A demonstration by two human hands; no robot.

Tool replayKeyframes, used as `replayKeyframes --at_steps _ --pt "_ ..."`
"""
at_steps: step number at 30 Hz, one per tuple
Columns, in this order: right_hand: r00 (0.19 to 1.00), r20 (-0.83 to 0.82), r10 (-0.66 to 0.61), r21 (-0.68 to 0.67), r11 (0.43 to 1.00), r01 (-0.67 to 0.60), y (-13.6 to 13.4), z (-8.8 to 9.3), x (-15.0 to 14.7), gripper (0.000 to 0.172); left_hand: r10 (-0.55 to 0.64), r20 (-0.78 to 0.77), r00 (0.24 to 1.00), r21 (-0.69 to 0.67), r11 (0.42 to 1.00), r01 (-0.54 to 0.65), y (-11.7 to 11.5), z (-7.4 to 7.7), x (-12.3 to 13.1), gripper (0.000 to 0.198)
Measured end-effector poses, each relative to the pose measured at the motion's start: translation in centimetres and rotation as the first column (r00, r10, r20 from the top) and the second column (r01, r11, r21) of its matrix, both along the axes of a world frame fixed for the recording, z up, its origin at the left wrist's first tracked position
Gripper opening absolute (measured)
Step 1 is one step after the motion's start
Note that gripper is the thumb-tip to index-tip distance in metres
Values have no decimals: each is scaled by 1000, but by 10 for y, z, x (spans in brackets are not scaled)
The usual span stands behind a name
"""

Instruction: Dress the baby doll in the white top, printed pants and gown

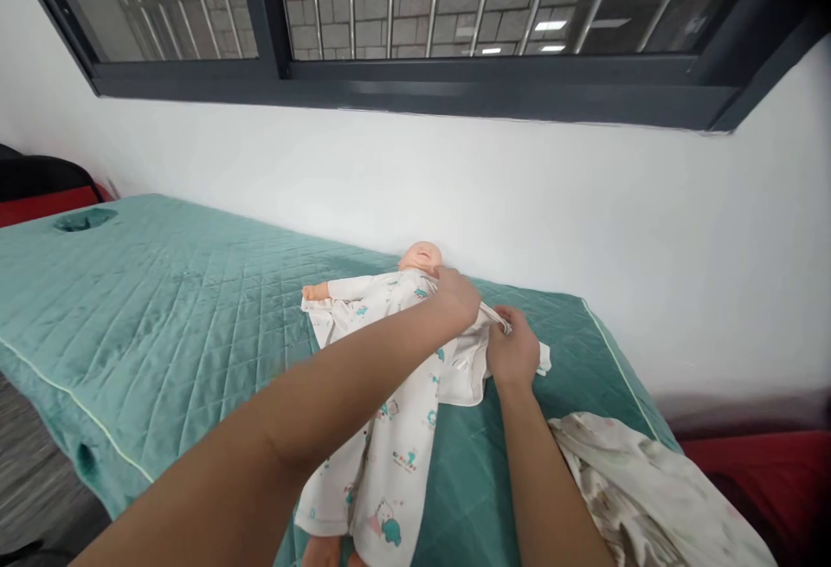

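Observation:
A baby doll (pixel 421 255) lies on its back with its head by the wall. It wears white printed baby pants (pixel 396 472) and has a white baby shirt (pixel 462 376) spread under and around its upper body. One doll arm (pixel 318 292) stretches out to the left in a pale sleeve. My left hand (pixel 460 297) is closed at the doll's neck and shoulder, on the shirt's edge; its fingertips are partly hidden. Pinched in my right hand (pixel 514 349) is a narrow strip of the same shirt, pulled taut between both hands. My left forearm crosses over the doll's body.
A green quilted bed cover (pixel 188 307) lies under everything, with a face hole (pixel 84 220) at the far left. Crumpled patterned cloth (pixel 649 489) sits at the front right. Behind are a white wall (pixel 584 212) and a barred window (pixel 415 82). Red furniture (pixel 766 472) stands at right.

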State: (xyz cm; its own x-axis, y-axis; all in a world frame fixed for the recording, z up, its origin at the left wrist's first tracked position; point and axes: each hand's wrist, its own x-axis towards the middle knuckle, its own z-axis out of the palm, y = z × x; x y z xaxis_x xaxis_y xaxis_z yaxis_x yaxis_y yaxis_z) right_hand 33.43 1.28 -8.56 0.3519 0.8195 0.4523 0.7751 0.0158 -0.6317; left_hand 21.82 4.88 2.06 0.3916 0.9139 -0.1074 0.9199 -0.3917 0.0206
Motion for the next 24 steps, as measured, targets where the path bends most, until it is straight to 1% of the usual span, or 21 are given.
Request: replayKeyframes --at_steps 2,4,7,10,15,19,24 --pt "1000 13 -26 -80 996 27 0 3 -1 39 -42 -44 998 -32 999 41 3 -1 1 42" --pt "997 51 -64 -168 983 71 -1 7 -3 37 -90 -74 993 -62 994 85 5 -7 5 39" --pt "993 91 -79 -231 968 98 -3 11 -6 32 -154 -90 984 -104 984 145 8 -17 11 34" --pt "992 104 -65 -251 964 90 -4 13 -7 30 -214 -92 973 -127 971 201 12 -23 10 32" --pt "993 78 -84 -263 959 102 -6 15 -7 30 -264 -101 959 -104 962 254 17 -21 2 41" --pt "994 27 -102 -260 960 105 -6 17 -4 32 -272 -112 956 -50 962 268 20 -20 -2 44" --pt "996 -45 -71 -213 975 59 -5 13 2 32 -246 -128 961 -10 969 247 28 -22 -9 46"
